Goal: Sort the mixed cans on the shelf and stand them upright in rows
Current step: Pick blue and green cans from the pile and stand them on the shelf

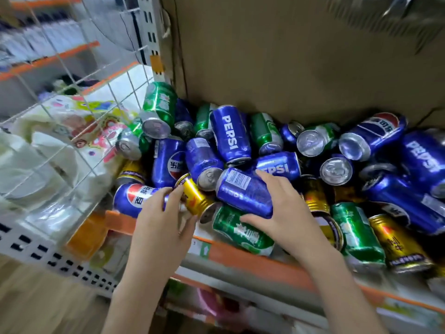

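Here my right hand [280, 208] is wrapped around a blue Pepsi can [244, 192], fingers over its far side and thumb under its lower end, so that can is firmly in my grasp. I'll place the rest from it. It lies tilted on top of the heap of cans [277, 150], near the front of the shelf [252, 262]. Just left of it a gold can [195, 196] lies on its side, and my left hand [163, 218] pinches that one, fingertips at its upper end and thumb by its lower rim. Further left, partly under my left hand, lies another blue can with a red and white logo [131, 197]. Directly below the held can a green can [243, 231] rests on its side at the shelf's orange front edge. Behind it blue and green cans are jumbled against a cardboard sheet [289, 56]. Far to the left stands a white wire grid [72, 121].
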Demonstrator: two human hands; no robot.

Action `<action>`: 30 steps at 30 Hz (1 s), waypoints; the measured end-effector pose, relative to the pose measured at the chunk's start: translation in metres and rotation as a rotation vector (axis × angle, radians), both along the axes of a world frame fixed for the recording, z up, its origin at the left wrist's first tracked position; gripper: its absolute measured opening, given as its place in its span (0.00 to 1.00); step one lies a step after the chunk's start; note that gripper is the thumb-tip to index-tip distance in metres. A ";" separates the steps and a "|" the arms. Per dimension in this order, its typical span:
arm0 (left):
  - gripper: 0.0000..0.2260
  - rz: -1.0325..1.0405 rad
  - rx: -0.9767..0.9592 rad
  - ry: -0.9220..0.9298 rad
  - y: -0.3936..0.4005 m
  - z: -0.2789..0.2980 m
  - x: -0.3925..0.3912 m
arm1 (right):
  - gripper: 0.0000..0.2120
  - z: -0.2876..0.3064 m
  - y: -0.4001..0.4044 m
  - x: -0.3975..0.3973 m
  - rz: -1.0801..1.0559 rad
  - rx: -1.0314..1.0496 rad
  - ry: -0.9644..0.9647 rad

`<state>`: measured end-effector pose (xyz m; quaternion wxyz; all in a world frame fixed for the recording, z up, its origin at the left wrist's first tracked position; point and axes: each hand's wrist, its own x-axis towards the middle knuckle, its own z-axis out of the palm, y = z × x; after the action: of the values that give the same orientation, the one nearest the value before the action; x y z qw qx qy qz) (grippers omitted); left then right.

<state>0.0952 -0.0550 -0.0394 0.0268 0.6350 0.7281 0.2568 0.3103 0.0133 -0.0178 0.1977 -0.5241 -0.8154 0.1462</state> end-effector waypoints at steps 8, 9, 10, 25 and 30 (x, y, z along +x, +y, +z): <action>0.24 -0.176 0.233 0.005 0.045 0.036 0.018 | 0.36 0.010 -0.003 0.010 -0.141 0.292 0.066; 0.25 -0.217 0.240 0.026 0.052 0.040 0.023 | 0.36 0.013 -0.005 0.015 -0.181 0.320 0.069; 0.26 -0.271 0.243 0.064 0.060 0.044 0.027 | 0.37 0.017 -0.008 0.019 -0.222 0.338 0.068; 0.25 -0.346 -0.140 0.805 0.141 0.062 0.071 | 0.39 0.009 -0.036 0.059 -0.519 0.405 0.028; 0.28 -0.303 -0.073 0.689 0.138 0.054 0.074 | 0.38 0.005 -0.034 0.056 -0.520 0.394 0.023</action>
<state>0.1697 0.0827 0.0150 -0.1593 0.7833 0.6008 -0.0051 0.3667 -0.0205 -0.0130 0.3353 -0.6647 -0.6646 -0.0640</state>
